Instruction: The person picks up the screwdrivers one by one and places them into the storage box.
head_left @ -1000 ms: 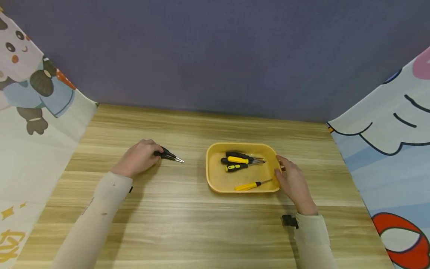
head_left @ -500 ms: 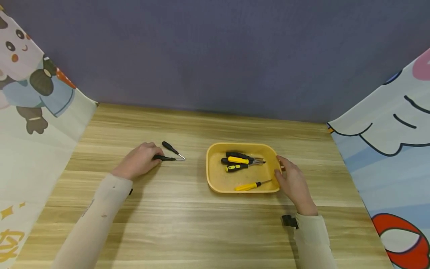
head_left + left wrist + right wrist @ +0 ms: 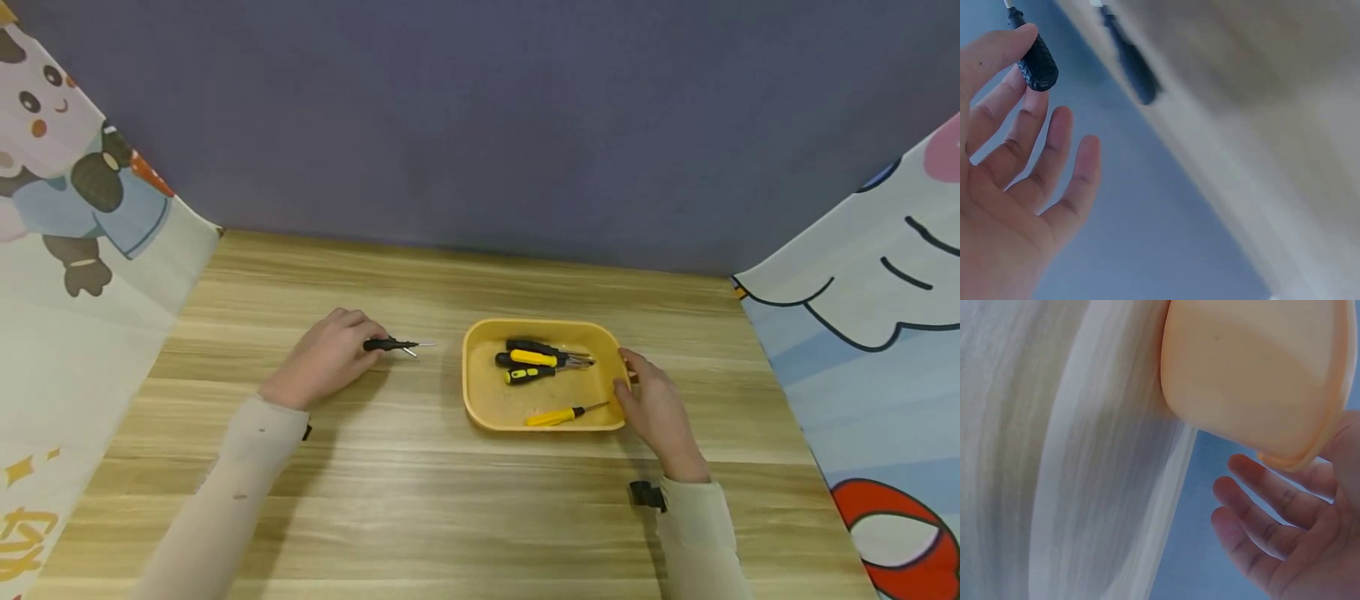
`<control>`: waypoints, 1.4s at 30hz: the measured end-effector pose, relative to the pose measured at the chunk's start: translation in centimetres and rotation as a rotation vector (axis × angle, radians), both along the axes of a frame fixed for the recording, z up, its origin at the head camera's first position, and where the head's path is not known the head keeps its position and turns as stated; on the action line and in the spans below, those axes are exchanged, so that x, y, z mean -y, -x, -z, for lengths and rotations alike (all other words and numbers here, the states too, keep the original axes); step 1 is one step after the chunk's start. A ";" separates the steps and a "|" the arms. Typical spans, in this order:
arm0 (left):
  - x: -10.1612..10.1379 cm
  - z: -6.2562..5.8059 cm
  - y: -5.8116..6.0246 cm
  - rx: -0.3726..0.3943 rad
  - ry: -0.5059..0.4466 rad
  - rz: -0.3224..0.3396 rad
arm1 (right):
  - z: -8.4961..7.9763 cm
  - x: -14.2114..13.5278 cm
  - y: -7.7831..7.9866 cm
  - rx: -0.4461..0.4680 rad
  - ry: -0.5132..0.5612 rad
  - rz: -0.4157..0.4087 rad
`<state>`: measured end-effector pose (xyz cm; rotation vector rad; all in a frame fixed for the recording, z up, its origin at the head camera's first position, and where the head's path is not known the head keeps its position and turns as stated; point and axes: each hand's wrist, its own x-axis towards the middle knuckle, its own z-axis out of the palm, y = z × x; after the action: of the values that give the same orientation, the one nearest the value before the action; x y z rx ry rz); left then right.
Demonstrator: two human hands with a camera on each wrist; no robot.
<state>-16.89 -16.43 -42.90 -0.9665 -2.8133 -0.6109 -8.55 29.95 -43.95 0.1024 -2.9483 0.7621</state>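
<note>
My left hand [image 3: 322,358] pinches a black-handled screwdriver [image 3: 388,343] by its handle between thumb and forefinger, the thin shaft pointing right. In the left wrist view the held screwdriver [image 3: 1038,65] is lifted off the table, the other fingers spread. A second black-handled screwdriver [image 3: 1135,72] lies on the table beside it; in the head view it is mostly hidden. My right hand [image 3: 660,412] grips the right end of a yellow plastic box [image 3: 480,392], thumb at the rim. In the right wrist view the fingers [image 3: 1266,497] curl outside the box wall.
Inside the box lie several screwdrivers: a cluster with black and yellow handles [image 3: 532,358] near the middle, and a yellow one [image 3: 553,417] along the front wall. The wooden table [image 3: 450,517] meets a dark back panel [image 3: 465,133] and printed side panels [image 3: 82,350].
My left hand has gone from both black screwdrivers to one, and has moved slightly right and up with it. The other stays on the table. My right hand keeps its place on the box.
</note>
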 end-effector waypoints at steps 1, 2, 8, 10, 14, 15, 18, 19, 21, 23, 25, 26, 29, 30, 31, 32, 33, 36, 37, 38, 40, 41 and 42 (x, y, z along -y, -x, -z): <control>-0.5 -0.4 -0.1 -0.005 -0.003 0.006 | 0.0 0.0 0.0 0.003 0.000 0.002; -1.0 -0.9 -0.1 -0.009 -0.004 0.011 | 0.0 -0.1 0.0 0.005 -0.001 0.004; -4.2 -2.6 0.0 -0.033 -0.007 0.059 | 0.1 -0.2 0.0 0.003 -0.001 0.006; -5.3 -2.9 0.2 -0.050 -0.011 0.083 | 0.2 -0.2 0.0 -0.001 -0.003 0.003; -7.6 -3.4 0.7 -0.085 0.005 0.135 | 0.3 -0.3 0.0 -0.010 -0.006 -0.001; -8.3 -3.5 0.8 -0.089 0.012 0.145 | 0.3 -0.3 0.0 -0.012 -0.006 -0.002; -10.4 -3.9 1.1 -0.088 0.051 0.172 | 0.3 -0.4 0.0 -0.020 -0.001 -0.006; -11.1 -4.0 1.2 -0.081 0.065 0.179 | 0.3 -0.4 0.0 -0.022 0.002 -0.007; -12.5 -4.3 1.4 -0.063 0.100 0.189 | 0.3 -0.5 0.0 -0.026 0.004 -0.009; -13.9 -4.6 1.5 -0.042 0.132 0.198 | 0.3 -0.5 0.0 -0.032 0.004 -0.011; -15.3 -4.8 1.8 -0.023 0.156 0.210 | 0.4 -0.5 0.0 -0.038 0.000 -0.010; -16.0 -4.9 1.9 -0.015 0.167 0.216 | 0.4 -0.5 0.0 -0.042 0.000 -0.010; -18.0 -5.1 2.3 0.009 0.186 0.238 | 0.4 -0.5 0.0 -0.050 0.002 -0.009; -18.6 -5.1 2.5 0.019 0.193 0.246 | 0.4 -0.5 0.0 -0.055 0.002 -0.009; -19.2 -5.1 2.6 0.028 0.201 0.252 | 0.4 -0.5 0.0 -0.059 0.004 -0.010; -19.7 -5.0 2.8 0.042 0.211 0.257 | 0.4 -0.5 0.0 -0.063 0.005 -0.011; -20.2 -5.0 2.9 0.057 0.219 0.261 | 0.4 -0.5 0.0 -0.067 0.005 -0.012; -21.5 -4.5 3.1 0.104 0.252 0.261 | 0.4 -0.5 0.0 -0.075 0.005 -0.015; -21.8 -4.4 3.1 0.124 0.261 0.257 | 0.4 -0.4 0.0 -0.074 0.007 -0.017; -22.1 -4.2 3.1 0.141 0.268 0.251 | 0.5 -0.4 0.0 -0.072 0.008 -0.018; -22.5 -4.0 3.0 0.157 0.282 0.237 | 0.5 -0.4 0.0 -0.065 0.010 -0.019; -22.7 -3.9 3.0 0.162 0.285 0.231 | 0.5 -0.4 0.0 -0.063 0.012 -0.021; -22.8 -3.8 3.0 0.163 0.289 0.224 | 0.5 -0.4 0.0 -0.062 0.012 -0.022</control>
<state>-19.88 6.41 -39.13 -1.3544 -3.0196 -0.3199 -8.58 30.30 -44.42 0.1550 -2.8882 0.7650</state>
